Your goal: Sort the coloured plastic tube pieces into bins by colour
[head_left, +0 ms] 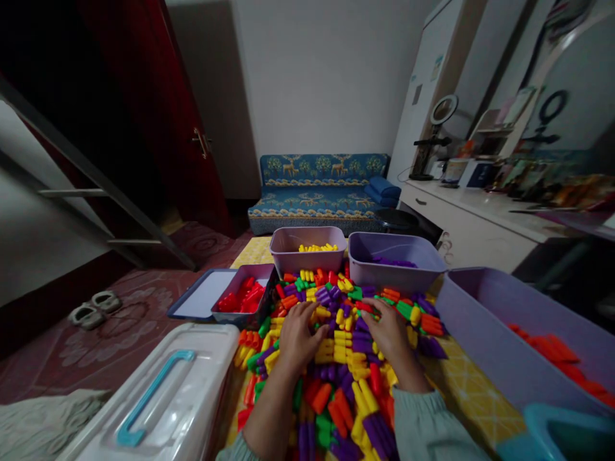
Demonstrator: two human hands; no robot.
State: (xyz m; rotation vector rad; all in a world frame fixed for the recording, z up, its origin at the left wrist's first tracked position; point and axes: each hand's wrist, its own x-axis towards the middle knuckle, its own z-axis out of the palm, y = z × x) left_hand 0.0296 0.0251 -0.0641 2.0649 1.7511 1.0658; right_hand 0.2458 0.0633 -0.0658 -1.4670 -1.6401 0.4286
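Colourful plastic pieces (341, 346) in yellow, purple, red, orange and green lie in a wide pile on the table. Over the left part of the pile is my left hand (298, 336), fingers spread and slightly curled, close to yellow pieces. My right hand (388, 330) hovers at the pile's right part, its fingers apart near a red piece (364, 307). Neither hand shows anything held. Behind the pile, one lilac bin (307, 259) has yellow pieces and another bin (396, 272) has purple ones. A smaller box (234, 317) at the left contains red pieces.
A long lilac bin (485, 346) with orange-red pieces stands right, beside a light-blue container (567, 429). At the left lies a white lidded box (168, 384) with a blue handle. The yellow tablecloth (473, 390) shows at the right. A patterned sofa (317, 198) is beyond.
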